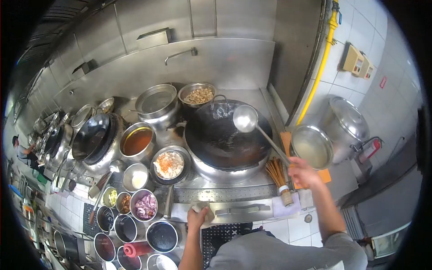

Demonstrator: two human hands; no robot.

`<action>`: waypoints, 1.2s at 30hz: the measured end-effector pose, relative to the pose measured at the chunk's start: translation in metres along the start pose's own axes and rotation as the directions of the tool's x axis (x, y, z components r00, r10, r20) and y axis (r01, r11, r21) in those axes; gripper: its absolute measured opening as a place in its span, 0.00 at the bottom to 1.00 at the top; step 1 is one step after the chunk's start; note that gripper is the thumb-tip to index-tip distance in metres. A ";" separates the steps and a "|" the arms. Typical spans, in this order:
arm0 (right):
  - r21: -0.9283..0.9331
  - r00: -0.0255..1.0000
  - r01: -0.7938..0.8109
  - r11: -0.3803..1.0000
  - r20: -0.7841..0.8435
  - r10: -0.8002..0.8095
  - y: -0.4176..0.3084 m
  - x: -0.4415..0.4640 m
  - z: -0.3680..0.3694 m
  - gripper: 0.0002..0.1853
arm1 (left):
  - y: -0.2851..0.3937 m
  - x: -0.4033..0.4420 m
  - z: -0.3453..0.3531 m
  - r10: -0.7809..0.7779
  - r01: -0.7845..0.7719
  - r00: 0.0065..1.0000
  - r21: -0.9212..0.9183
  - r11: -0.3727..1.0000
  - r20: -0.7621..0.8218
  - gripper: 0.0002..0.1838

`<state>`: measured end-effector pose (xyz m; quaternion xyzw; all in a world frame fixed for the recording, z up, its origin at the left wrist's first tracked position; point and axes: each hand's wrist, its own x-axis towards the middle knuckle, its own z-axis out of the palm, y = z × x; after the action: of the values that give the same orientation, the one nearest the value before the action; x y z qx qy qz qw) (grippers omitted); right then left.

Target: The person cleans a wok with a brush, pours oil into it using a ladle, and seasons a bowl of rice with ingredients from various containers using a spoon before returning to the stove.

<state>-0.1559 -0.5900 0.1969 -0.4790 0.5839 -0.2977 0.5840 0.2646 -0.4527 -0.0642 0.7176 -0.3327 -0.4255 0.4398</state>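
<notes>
My right hand [305, 173] is closed around the handle end of a long steel ladle [245, 119]. The ladle's bowl hangs over the far right part of a large black wok [220, 139], whose inside looks dark and wet. Near the stove's front edge, my left hand [197, 217] grips a folded greyish cloth [208, 214]. A bamboo wok brush [276, 174] leans beside the wok, just left of my right hand. Left of the wok, a strainer holds chopped white and orange food [168, 164], its handle [168, 202] pointing toward me.
A pot of cloudy liquid [311, 146] stands on the right near a lidded pot [348, 119]. Reddish-brown sauce fills a pot [137, 140] on the left. Cut onions [146, 206] and a red squeeze bottle [137, 249] sit among several containers. Another person [22, 150] stands far left.
</notes>
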 end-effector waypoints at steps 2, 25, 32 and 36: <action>-0.458 0.989 0.031 0.889 -0.115 -0.094 -0.022 -0.001 0.046 0.33 | 0.000 0.008 0.001 0.044 -0.028 0.995 0.168 0.985 -0.089 0.40; 0.619 0.852 -0.281 0.734 0.513 -0.107 -0.041 0.044 0.081 0.16 | 0.043 -0.041 0.009 0.353 -0.185 0.887 0.473 0.861 -0.297 0.49; 0.541 0.729 -0.304 0.784 0.662 -0.174 -0.071 0.089 0.197 0.16 | 0.070 -0.097 -0.005 0.434 -0.241 0.837 0.490 0.838 -0.332 0.42; 0.192 0.799 0.108 0.975 0.567 -0.200 -0.072 0.103 0.279 0.24 | 0.074 -0.132 -0.014 0.418 -0.270 0.847 0.412 0.870 -0.328 0.36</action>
<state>0.1435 -0.6510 0.1819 -0.5476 0.3117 -0.2260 0.7429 0.2152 -0.3641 0.0488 0.7840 -0.4291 -0.1135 0.4340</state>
